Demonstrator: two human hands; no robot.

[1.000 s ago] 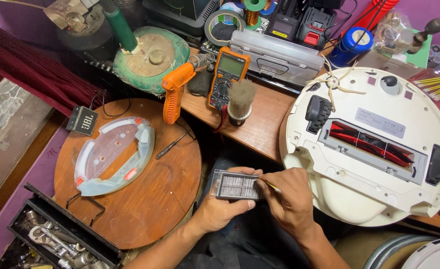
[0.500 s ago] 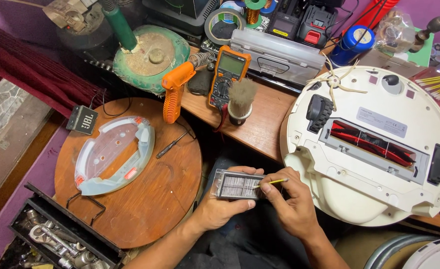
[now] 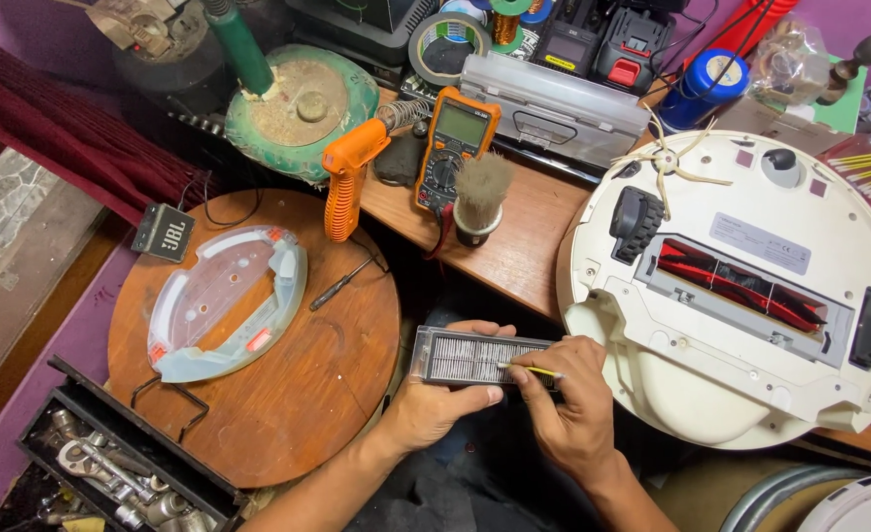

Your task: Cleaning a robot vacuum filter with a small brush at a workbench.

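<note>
Your big landmark is the white robot vacuum [image 3: 741, 296] lying belly-up on the wooden surface [image 3: 514, 246] to your right, its red roller brush [image 3: 741, 286] exposed; keep your elbows off it while you work. To the left sits the round wooden stool top [image 3: 258, 394] with a pale plastic mop plate [image 3: 224, 305] and a small screwdriver [image 3: 342, 284] on it, well apart from your hands. The filter [image 3: 475, 357] is in front of your lap, between stool and vacuum: a flat rectangular cartridge with a clear frame and fine dark pleats. Your left hand [image 3: 435, 399] has its grip closed around the lower edge, thumb on the front, so brace it firmly and level. Your right hand [image 3: 573, 404] pinches a thin yellow stick [image 3: 532, 370], tip touching the pleats near the right end. Work lightly along the folds, not across them, since they look delicate and likely to tear.
</note>
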